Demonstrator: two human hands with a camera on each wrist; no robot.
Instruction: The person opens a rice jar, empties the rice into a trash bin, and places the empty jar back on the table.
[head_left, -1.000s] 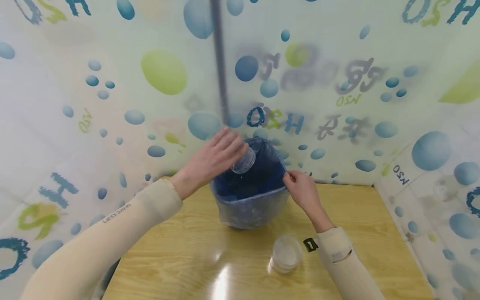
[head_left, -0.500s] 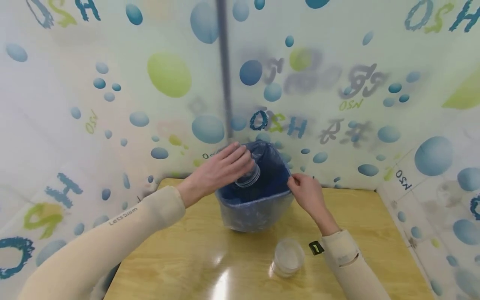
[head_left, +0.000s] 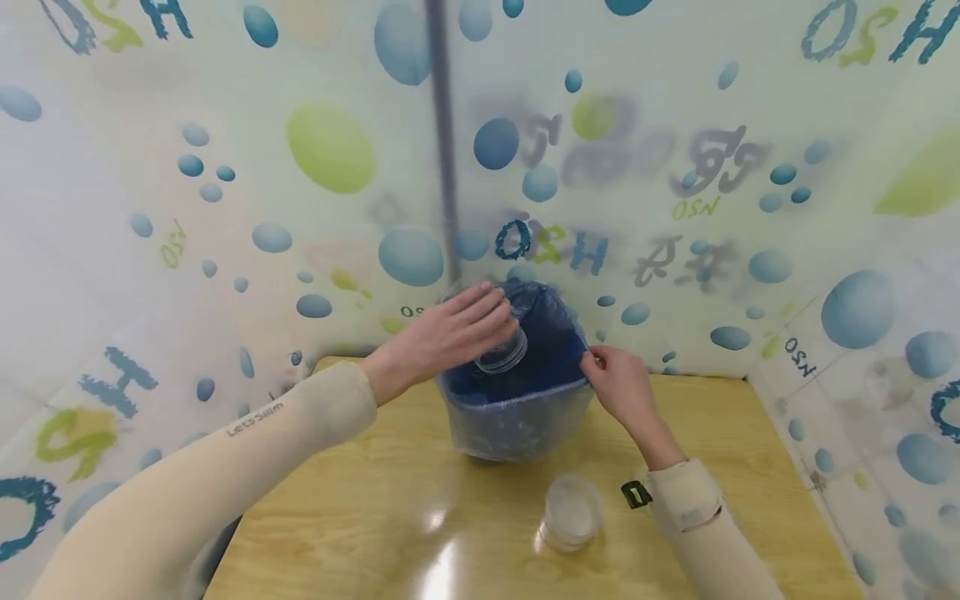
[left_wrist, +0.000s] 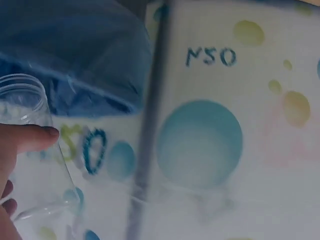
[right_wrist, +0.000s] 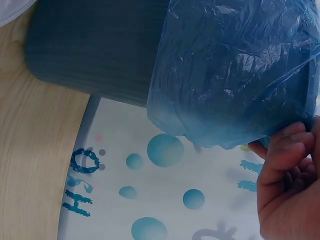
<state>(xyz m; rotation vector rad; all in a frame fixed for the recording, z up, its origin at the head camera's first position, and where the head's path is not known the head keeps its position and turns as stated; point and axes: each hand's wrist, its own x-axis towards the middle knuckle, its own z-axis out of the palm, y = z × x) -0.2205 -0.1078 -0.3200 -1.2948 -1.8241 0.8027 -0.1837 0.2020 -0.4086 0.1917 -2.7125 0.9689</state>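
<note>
Currently, jar [head_left: 501,360] tilted, rim down, over the mouth of the bin [right_wrist: 95,47]. Left hand [head_left: 453,332]: grip clamped round the jar, thumb along its side near the threaded neck. Bin lined with a blue bag [head_left: 517,429], folded over the rim and hanging outside. Right hand [head_left: 621,385]: grip pinching the bag's edge at the bin's right side. Clear tub [head_left: 572,512] upright on the surface [head_left: 352,517], nearer the person; contents unclear. Spotted sheeting [head_left: 330,150] behind. Black strap [head_left: 636,494] beside the right cuff [head_left: 684,493].
</note>
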